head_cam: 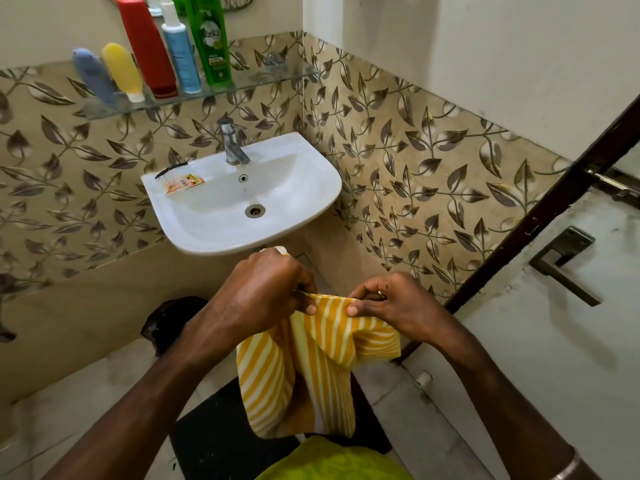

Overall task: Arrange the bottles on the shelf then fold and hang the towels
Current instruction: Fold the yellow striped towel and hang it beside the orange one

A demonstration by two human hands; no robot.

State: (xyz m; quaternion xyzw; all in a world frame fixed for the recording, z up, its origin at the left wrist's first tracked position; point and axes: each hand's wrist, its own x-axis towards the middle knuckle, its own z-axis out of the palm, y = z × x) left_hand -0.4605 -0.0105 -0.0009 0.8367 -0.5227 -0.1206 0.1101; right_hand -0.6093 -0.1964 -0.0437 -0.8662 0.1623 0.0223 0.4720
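A yellow and white striped towel (304,372) hangs below the sink between my hands. My left hand (263,292) grips its upper edge on the left, and my right hand (388,306) pinches the same edge on the right. Part of the towel pokes out above my left fist. On the glass shelf (263,81) above the sink stand several bottles in a row: blue (93,76), yellow (123,71), red (147,46), a white and blue spray bottle (180,50) and a green shampoo bottle (209,39).
A white sink (294,188) with a chrome tap (232,143) is mounted on the tiled wall; a black comb (169,169) and a small packet (183,183) lie on its rim. A door with a handle (564,265) stands at the right. A black mat (221,434) covers the floor.
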